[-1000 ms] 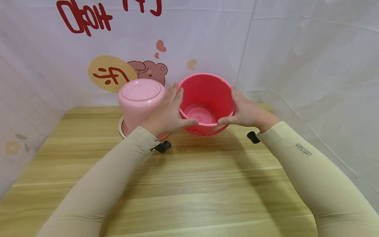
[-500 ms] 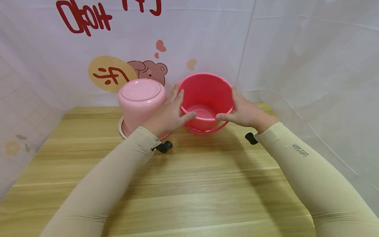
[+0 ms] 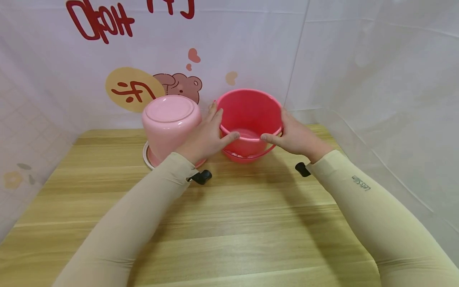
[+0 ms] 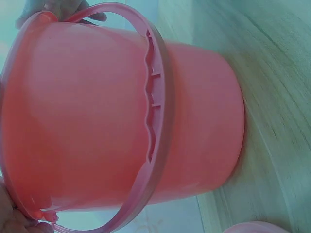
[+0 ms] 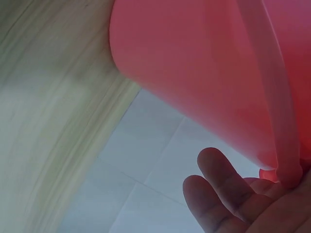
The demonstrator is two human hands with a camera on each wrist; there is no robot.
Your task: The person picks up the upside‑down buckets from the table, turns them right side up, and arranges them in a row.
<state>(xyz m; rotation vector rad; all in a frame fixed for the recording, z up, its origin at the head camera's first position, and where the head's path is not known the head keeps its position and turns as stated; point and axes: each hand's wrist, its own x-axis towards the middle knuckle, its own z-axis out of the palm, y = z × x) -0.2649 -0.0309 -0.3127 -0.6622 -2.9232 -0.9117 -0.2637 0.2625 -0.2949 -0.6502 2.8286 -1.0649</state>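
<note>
Left hand (image 3: 205,137) is gripping bucket (image 3: 249,109) by its 8 o'clock rim, right hand (image 3: 300,135) is gripping at 4 o'clock — bucket is sitting between them, neither nearer, long axis running roughly upright

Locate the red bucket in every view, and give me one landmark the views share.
Head: the red bucket is slightly above and right of centre, between the left hand and right hand.
Left wrist: it fills most of the left and middle, turned sideways.
Right wrist: upper right, cut off by the picture's edges.
Shared landmark: the wooden tabletop.
</note>
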